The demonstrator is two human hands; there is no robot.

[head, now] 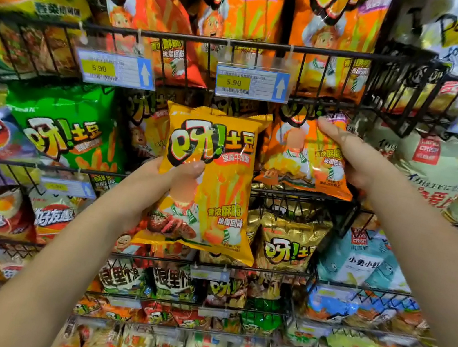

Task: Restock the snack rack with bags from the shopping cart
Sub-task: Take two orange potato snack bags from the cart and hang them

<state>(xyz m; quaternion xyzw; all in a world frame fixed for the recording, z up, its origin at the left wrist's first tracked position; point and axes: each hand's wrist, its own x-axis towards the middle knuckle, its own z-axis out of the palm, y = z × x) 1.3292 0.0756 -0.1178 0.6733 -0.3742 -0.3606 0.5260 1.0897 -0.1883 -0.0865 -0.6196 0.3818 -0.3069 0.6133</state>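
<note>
Background is filled by a black wire rack (184, 38), its tiers packed with snack bags. Price tags (251, 84) are clipped to its top rail. No cart is seen.

Yellow bag (218, 190) is held upright in front of the middle tier by the left hand (166, 174). The thumb is pressed on the front face near the left edge and the fingers are hidden behind, so a pinch grip is judged.

Orange bag (300, 161) is gripped at its upper right corner by the right hand (344, 154), fingers curled round the edge. That bag is tilted in the middle tier, just right of the yellow bag. Whether it is fully seated behind the wire cannot be told.

Risks, as judged:
- Yellow bag is held by one edge only, so it could be swung or dropped if the pinch is loosened.
- The slot behind it looks crowded, so neighbours such as the green bag (67, 126) or gold bag (285, 244) could be pushed out if it is forced in.
- Orange bag could be tipped forward over the low wire if released while tilted.
- A flavour mix-up is possible, since the packs look alike.
</note>
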